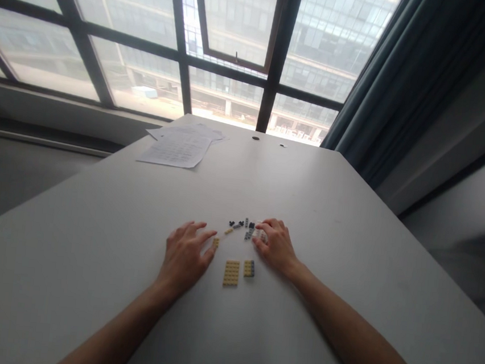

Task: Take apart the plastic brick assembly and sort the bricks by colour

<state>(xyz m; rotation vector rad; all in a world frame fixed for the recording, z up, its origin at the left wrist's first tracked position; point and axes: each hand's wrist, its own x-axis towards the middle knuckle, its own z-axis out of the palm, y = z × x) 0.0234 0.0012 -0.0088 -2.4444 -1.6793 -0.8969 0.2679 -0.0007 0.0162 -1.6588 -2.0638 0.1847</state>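
My left hand (186, 251) rests on the table with its fingers spread. Its thumb and index fingertip lie close beside a small yellow building brick (215, 242); a firm grip does not show. My right hand (277, 244) is curved over some small white bricks (263, 235), thumb and fingers apart on either side, partly hiding them. Between the hands lie several small dark grey bricks (248, 233) and a short yellow piece (228, 231). Nearer to me are a flat yellow studded plate (231, 273) and a smaller yellow and blue-grey block (249, 269).
The white table (136, 217) stretches toward large windows. Printed paper sheets (179, 148) lie at its far left. Two small round spots, one a dark hole (256, 138), sit near the far edge. A dark curtain (388, 93) hangs at the right.
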